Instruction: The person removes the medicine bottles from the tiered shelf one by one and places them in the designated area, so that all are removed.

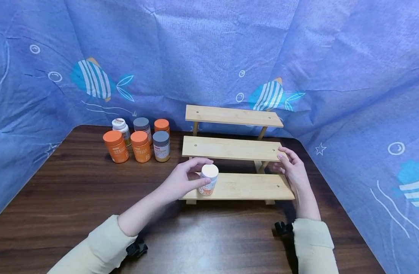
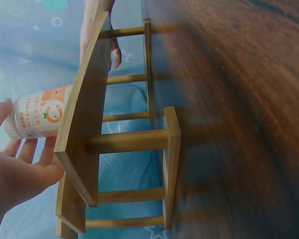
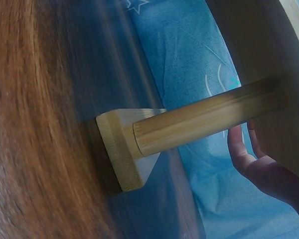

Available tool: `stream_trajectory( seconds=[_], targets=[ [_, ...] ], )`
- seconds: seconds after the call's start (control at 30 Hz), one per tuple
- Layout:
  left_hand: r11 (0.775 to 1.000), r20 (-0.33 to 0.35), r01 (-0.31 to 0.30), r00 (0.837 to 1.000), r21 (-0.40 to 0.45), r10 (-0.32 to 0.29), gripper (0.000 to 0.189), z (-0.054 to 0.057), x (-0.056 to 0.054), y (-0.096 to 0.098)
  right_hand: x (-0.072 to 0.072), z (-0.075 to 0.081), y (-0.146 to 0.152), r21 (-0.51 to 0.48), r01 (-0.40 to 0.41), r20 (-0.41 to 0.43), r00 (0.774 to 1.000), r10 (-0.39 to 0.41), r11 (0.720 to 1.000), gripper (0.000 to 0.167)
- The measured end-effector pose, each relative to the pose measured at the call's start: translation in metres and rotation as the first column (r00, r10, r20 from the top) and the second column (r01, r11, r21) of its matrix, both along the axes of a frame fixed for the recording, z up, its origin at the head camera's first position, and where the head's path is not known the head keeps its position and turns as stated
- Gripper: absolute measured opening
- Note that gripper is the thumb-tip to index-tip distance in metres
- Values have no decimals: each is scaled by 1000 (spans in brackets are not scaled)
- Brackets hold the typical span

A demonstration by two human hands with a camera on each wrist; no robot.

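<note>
My left hand [image 1: 182, 180] holds a white vitamin bottle [image 1: 208, 182] between thumb and fingers. An orange printed label [image 2: 52, 105] shows on it in the left wrist view. The bottle is upright, its base at the left part of the lowest shelf [image 1: 247, 186] of a three-step wooden rack. At the right end of the middle shelf [image 1: 230, 147], my right hand [image 1: 293, 169] grips the board's end, some fingers above and others below it. From beneath, the right wrist view shows those fingers [image 3: 236, 144] beyond a round wooden post [image 3: 204, 117].
Left of the rack, several bottles stand grouped on the dark wooden table [image 1: 76, 190]: orange ones [image 1: 116, 147], grey-capped ones [image 1: 161, 146] and a white-capped one [image 1: 120, 127]. The rack's top shelf [image 1: 233, 115] is near a blue fish-print cloth [image 1: 202, 57] behind the table.
</note>
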State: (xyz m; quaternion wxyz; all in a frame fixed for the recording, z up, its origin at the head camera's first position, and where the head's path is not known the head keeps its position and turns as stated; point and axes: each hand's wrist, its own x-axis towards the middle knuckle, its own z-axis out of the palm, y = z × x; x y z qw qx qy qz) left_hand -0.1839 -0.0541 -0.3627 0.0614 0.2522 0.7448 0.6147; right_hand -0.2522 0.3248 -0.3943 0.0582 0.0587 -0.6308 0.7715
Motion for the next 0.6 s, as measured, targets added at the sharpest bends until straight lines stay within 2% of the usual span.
stream_trajectory(
  seconds=[0.6],
  targets=[
    [998, -10, -54, 999, -31, 53, 43, 17, 6, -14, 0, 0, 0, -2, -7, -2, 1000, 7, 1000, 29]
  ],
)
